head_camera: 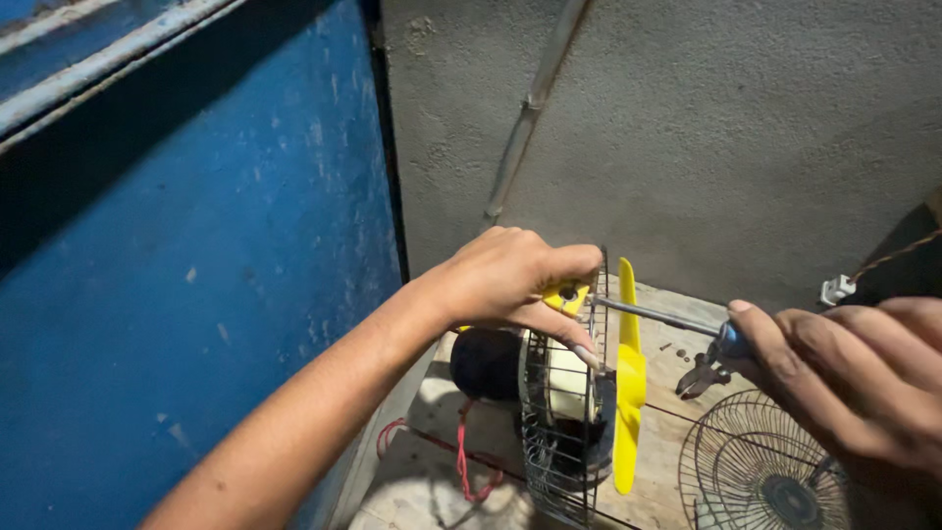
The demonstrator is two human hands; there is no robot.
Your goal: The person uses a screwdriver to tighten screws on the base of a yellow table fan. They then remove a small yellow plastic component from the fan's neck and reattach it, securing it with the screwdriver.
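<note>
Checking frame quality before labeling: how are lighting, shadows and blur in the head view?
Head view: dim, uneven light; a broad dark shadow slants across the blue door at upper left. The left hand, yellow fan blade and screwdriver read fairly sharp; the right hand at the frame edge is dark and slightly soft. No glare.

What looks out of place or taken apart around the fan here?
The fan is part dismantled: its yellow blade stands bare, and the front grille lies detached on the wooden board. Small loose screws and pliers lie beside it. The left hand steadies the fan; the right hand holds a screwdriver.
</note>
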